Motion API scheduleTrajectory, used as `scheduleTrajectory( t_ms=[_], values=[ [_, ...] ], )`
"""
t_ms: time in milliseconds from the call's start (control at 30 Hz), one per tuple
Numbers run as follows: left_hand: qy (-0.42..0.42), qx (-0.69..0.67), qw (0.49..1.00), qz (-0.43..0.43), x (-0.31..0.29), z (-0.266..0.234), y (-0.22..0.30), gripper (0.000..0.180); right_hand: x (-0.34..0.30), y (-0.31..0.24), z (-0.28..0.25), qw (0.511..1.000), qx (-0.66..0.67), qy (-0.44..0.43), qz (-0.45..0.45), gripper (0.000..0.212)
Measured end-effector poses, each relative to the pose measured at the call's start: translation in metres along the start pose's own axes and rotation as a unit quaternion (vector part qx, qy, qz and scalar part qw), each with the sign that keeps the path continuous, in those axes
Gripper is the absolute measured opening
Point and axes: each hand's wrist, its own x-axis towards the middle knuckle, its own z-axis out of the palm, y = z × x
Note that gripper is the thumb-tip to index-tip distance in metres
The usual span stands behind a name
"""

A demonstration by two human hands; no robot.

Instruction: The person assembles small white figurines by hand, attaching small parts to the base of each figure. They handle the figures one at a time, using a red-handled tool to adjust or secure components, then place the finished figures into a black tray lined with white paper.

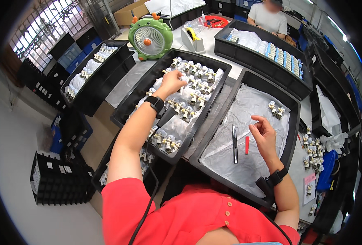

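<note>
My left hand reaches into a black tray lined with white sheeting and holding rows of small white, gold and black figurines. Its fingers are pinched on a figurine whose body is mostly hidden by them. Over a second lined black tray, my right hand hovers with nothing in it, thumb and index finger apart. Two figurines stand at that tray's far right. Left of my right hand, a slim black-and-silver pen-shaped tool and a short red stick lie on the sheeting.
A green cartoon-shaped fan and a tape dispenser stand behind the trays. More black trays flank them, one with blue-and-white rows. Loose figurines cover the table's right side. A person sits across the table.
</note>
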Motion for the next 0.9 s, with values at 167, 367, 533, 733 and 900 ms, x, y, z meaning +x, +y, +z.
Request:
scheduleTrajectory(
  t_ms=[167,367,533,733,900],
  values=[
    [-0.123,-0.024,0.989,-0.073,0.0,0.02,0.001,0.041,-0.001,0.004,-0.004,0.999,-0.032,0.008,0.013,0.02],
    [-0.125,-0.029,0.99,-0.053,0.0,0.036,-0.009,0.043,0.0,0.005,-0.002,0.999,-0.043,0.004,0.031,0.016],
    [-0.114,-0.101,0.986,-0.072,0.0,0.044,-0.014,0.044,0.001,0.005,0.0,0.998,-0.056,-0.001,0.039,0.015],
    [-0.093,-0.076,0.993,-0.006,-0.004,0.043,-0.004,0.033,0.001,0.013,-0.002,0.996,-0.062,0.005,0.063,0.015],
    [-0.092,-0.095,0.991,0.029,-0.005,0.045,-0.008,0.031,0.007,0.036,-0.012,0.986,-0.076,-0.064,0.133,0.02]
  ],
)
